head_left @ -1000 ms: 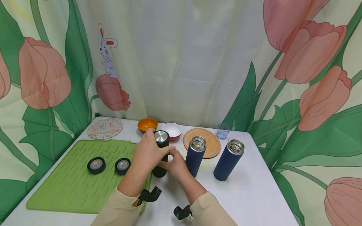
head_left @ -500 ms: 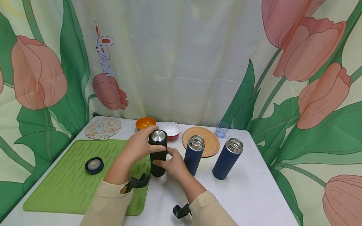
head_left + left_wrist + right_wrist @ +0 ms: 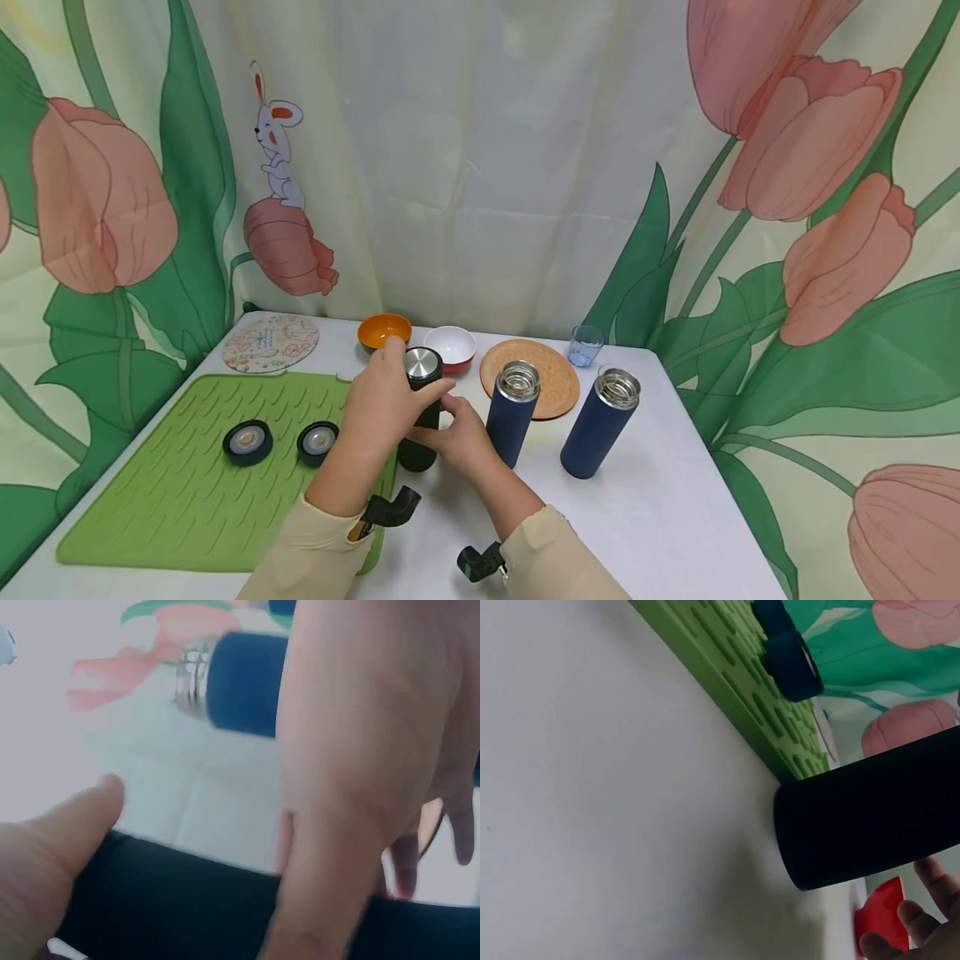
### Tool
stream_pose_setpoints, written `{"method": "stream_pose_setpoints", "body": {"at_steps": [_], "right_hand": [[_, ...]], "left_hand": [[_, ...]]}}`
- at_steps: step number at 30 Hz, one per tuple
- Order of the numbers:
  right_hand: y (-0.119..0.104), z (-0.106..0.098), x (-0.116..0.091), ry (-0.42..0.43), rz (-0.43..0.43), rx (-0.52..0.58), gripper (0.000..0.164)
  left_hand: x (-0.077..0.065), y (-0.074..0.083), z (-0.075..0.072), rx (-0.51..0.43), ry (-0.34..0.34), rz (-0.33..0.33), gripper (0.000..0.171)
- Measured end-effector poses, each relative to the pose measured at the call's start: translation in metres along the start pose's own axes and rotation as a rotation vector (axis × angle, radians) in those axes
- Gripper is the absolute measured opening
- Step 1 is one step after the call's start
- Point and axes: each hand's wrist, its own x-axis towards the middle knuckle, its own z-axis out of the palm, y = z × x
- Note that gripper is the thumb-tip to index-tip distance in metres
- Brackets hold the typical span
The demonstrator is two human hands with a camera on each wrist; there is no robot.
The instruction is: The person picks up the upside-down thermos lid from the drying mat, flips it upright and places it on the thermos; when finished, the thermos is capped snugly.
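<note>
A black vacuum flask with a shiny steel lid top stands upright at the mat's right edge in the head view. My left hand holds it round the lid end, thumb across the front. Lower down, my right hand grips the flask's body from the right. In the left wrist view the flask's dark side runs along the bottom, between the left thumb and the right hand. The right wrist view has the flask's base close to the mat edge, with right fingertips below.
Two dark lids lie on a green mat. Right of the hands stand two lidless navy flasks. Behind are an orange bowl, a red-and-white bowl, a round board, a glass and a floral disc.
My left hand first swung left round the flask's top, covering the nearer lid on the mat, then turned back to the right, showing that lid again. The right hand kept its grip.
</note>
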Motion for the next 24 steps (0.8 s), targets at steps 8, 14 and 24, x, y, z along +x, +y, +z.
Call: {"method": "stream_pose_setpoints", "body": {"at_steps": [8, 14, 24], "right_hand": [[-0.003, -0.005, 0.001, -0.022, 0.022, -0.013, 0.054], [-0.004, -0.004, 0.001, -0.037, 0.035, 0.003, 0.054], [-0.002, -0.003, -0.001, -0.020, 0.047, -0.011, 0.056]], "left_hand": [[0.019, -0.017, -0.019, 0.004, -0.200, 0.170, 0.068], [0.030, -0.028, -0.029, -0.032, -0.339, 0.221, 0.073], [-0.001, -0.012, -0.014, -0.106, -0.139, 0.001, 0.087]]}}
